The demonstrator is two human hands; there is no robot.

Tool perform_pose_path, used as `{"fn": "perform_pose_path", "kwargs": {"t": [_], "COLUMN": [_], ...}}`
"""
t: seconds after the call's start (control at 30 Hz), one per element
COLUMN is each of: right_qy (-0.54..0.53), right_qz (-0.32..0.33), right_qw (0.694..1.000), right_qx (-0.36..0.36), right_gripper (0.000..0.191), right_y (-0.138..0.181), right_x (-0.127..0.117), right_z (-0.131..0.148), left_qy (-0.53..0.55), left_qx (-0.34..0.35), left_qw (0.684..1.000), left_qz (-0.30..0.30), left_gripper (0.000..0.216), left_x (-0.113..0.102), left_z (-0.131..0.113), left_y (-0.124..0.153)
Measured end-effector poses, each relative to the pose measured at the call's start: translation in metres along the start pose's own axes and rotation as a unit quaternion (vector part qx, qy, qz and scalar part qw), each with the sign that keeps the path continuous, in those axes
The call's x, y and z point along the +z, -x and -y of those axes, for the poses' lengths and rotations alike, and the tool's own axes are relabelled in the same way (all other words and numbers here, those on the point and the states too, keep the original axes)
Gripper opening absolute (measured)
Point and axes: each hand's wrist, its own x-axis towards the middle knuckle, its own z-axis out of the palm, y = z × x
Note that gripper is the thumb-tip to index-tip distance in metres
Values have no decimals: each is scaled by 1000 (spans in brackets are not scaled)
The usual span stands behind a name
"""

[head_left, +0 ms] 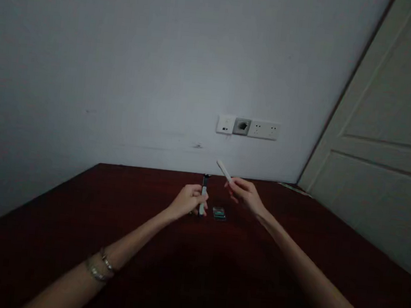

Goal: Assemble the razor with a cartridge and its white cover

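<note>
My left hand (186, 201) is closed around a slim upright pen-like stick (203, 194) with a dark top and a pale lower part, just above the dark red table (75, 219). My right hand (244, 192) pinches a short white cap-like tube (224, 170) that points up and to the left, a little apart from the stick. Between the two hands a small greenish packet (219, 213) lies flat on the table. Two bracelets (100, 266) circle my left wrist.
A row of white wall sockets (248, 127) sits on the grey wall behind the table. A pale door (383, 156) stands at the right. A thin light strip (293, 187) lies at the table's far right corner.
</note>
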Motion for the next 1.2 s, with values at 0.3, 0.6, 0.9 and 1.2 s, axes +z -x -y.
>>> {"fn": "perform_pose_path", "kwargs": {"t": [0.3, 0.6, 0.9, 1.2], "right_qy": [160, 172, 188, 176], "right_qz": [92, 102, 84, 72], "right_qw": [982, 979, 978, 982], "right_qx": [-43, -31, -15, -16], "right_gripper": [32, 35, 35, 37], "right_y": [-7, -4, -2, -7], "right_x": [-26, -27, -44, -44], "right_z": [15, 20, 12, -3], "left_qy": [9, -18, -32, -16], "left_qx": [23, 73, 88, 89], "left_qw": [1000, 997, 995, 996], "left_qz": [0, -25, -35, -17], "left_gripper": [14, 11, 7, 7], "left_x": [5, 4, 6, 7], "left_z": [13, 25, 26, 23], "left_y": [-1, -6, -7, -5]}}
